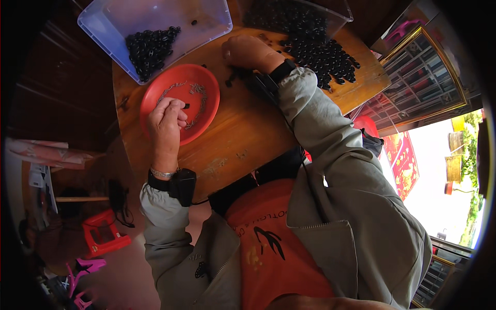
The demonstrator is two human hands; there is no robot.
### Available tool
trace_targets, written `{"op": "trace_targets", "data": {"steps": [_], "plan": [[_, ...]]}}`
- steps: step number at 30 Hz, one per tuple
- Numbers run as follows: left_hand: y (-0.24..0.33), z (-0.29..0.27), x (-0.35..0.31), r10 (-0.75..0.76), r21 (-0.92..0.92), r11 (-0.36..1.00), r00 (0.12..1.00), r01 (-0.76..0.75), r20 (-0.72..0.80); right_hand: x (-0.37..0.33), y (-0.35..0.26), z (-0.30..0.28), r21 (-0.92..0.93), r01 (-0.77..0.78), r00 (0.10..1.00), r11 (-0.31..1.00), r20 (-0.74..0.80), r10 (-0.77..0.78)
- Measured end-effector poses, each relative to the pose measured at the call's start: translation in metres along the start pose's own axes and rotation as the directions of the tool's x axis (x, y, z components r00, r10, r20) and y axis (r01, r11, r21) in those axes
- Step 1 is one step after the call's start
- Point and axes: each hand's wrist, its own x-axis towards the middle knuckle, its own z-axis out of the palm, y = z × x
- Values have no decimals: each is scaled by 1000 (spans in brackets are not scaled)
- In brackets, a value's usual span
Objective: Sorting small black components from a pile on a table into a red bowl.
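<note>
My left hand (pixel 166 121) is over the red round dish (pixel 211 85), its fingers pinched together. At the fingertips shows a small black piece (pixel 186 106). Thin silvery metal pins (pixel 197 90) lie scattered in a ring on the dish's bottom. My right hand (pixel 250 53) is closed above the wooden table, fingers curled; whatever they may hold is hidden. Beside it spreads a heap of shiny black oval pieces (pixel 323 59). A few more black pieces (pixel 231 80) lie just below that hand.
At the back left stands a translucent plastic bin (pixel 204 36) with a pile of black pieces (pixel 150 49). A clear container (pixel 336 15) at the back right spills pieces onto the wooden table (pixel 248 124). A red stool (pixel 106 235) is on the floor at left.
</note>
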Motion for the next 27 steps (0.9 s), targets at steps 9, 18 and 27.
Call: {"op": "trace_targets", "data": {"steps": [9, 18, 27], "plan": [[4, -7, 2, 58, -11, 998, 997, -58, -49, 0, 5, 0, 160, 138, 984, 977, -130, -118], [6, 2, -1, 99, -27, 995, 995, -99, -9, -16, -38, -21, 899, -68, 994, 432, 98, -46], [10, 7, -4, 108, 1, 994, 992, -109, 69, -24, -71, -12, 963, 31, 953, 269, 53, -300]]}}
